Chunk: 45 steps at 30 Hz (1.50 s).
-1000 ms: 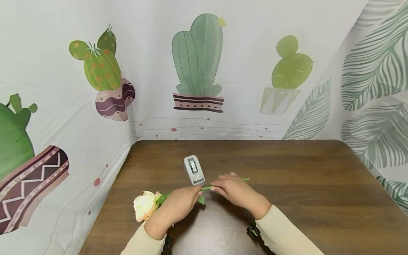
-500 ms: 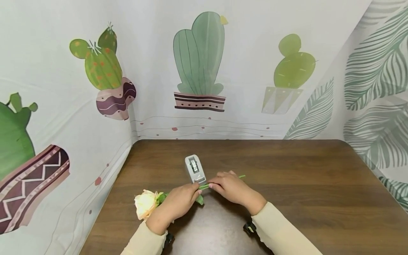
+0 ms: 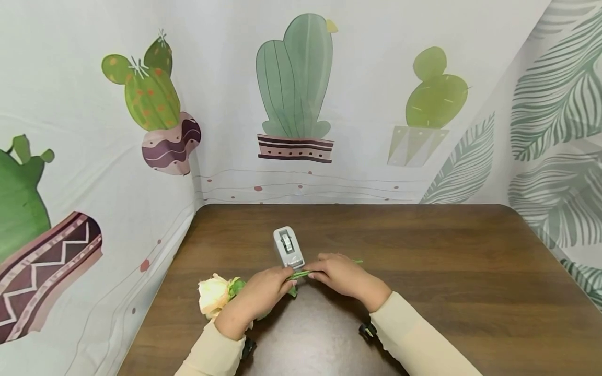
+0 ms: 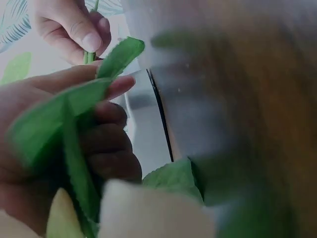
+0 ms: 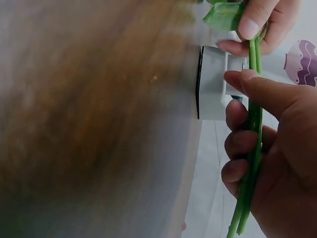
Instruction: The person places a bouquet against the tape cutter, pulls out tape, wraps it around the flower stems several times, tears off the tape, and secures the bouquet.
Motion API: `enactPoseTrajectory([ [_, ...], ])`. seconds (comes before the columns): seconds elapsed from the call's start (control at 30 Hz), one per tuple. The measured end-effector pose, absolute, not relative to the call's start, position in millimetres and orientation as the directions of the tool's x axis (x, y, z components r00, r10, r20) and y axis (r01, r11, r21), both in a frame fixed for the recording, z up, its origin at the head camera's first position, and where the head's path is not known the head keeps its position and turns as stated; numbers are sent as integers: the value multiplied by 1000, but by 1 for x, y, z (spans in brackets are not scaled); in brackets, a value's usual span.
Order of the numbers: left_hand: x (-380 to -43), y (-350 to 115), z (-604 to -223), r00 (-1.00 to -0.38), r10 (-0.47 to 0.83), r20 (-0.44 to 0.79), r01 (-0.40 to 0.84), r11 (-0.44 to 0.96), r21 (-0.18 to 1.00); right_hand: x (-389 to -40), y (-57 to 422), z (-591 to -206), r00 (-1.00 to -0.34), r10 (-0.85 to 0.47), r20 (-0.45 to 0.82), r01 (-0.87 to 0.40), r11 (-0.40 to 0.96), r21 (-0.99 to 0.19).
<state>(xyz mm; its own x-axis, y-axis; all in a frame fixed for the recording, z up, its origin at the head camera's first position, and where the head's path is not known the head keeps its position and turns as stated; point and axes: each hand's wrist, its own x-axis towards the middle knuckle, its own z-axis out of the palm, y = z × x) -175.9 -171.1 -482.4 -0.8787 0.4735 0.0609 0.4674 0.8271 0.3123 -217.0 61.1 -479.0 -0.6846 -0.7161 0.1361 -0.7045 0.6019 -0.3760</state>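
Observation:
Cream-peach roses (image 3: 214, 295) lie across the table's left front, their blooms partly hidden under my left forearm. My left hand (image 3: 264, 295) grips the upper stems, with green leaves (image 4: 64, 119) around its fingers in the left wrist view. Farther along, my right hand (image 3: 339, 277) holds two green stems (image 5: 254, 121) side by side, fingers curled round them. The stem ends stick out past that hand. Just behind the stems, between both hands, stands a white tape dispenser (image 3: 288, 247) with a roll of tape in it.
The dark brown wooden table (image 3: 423, 245) reaches back to a white curtain (image 3: 362, 104) printed with cacti and leaves. A second stretch of printed fabric runs along the table's left side.
My right hand has shifted slightly left, closer to the left hand. Two stems now show between the hands where one showed before. The dispenser stays in place.

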Motion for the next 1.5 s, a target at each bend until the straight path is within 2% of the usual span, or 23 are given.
enactPoseTrajectory([
  [0.27, -173, -168, -480, -882, 445, 157, 471, 855, 216, -222, 57, -478, -692, -719, 68, -670, 604, -432],
  [0.43, -171, -169, -480, -882, 444, 154, 470, 851, 236, -224, 54, -479, -690, -717, 98, -691, 612, -386],
  [0.6, -172, -170, -482, -885, 440, 156, 465, 854, 234, -225, 50, -481, -720, -684, 115, -673, 648, -357],
  [0.77, -175, -172, -483, -889, 440, 125, 458, 853, 250, -225, 47, -479, -771, -624, 127, -610, 667, -428],
  [0.97, -177, -176, -483, -888, 448, 109, 460, 850, 257, -226, 34, -474, -806, -552, 213, -570, 627, -532],
  [1.5, -180, -176, -487, -900, 428, 82, 433, 856, 281, -228, 15, -477, -850, -476, 224, -513, 655, -555],
])
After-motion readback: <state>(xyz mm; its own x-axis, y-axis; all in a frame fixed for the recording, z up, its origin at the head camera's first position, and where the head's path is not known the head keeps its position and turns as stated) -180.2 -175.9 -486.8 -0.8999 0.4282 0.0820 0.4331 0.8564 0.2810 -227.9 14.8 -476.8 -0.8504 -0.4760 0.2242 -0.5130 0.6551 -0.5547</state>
